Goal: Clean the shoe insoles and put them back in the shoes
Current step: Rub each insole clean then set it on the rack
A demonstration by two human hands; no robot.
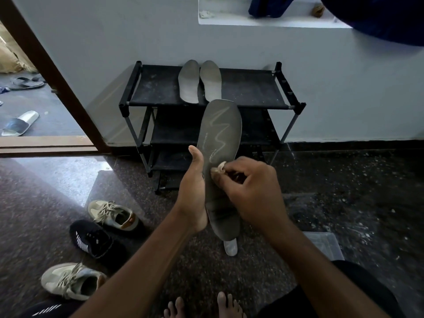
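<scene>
A long grey insole [221, 134] with a pale zigzag streak stands upright in front of me. My left hand [193, 193] grips its left edge, thumb up along the side. My right hand [250, 191] pinches a small whitish wad [219, 167] against the insole's middle. Two more grey insoles [190, 81] [212, 80] lie side by side on top of the black shoe rack [160, 88]. On the floor at the left are two beige sneakers [114, 214] [71, 280] and a black sneaker [91, 238].
An open doorway at the left shows sandals [19, 123] outside. A clear plastic box [325, 245] sits on the dark speckled floor by my right forearm. A white object [230, 246] pokes out below the insole. My bare toes [202, 306] are at the bottom edge.
</scene>
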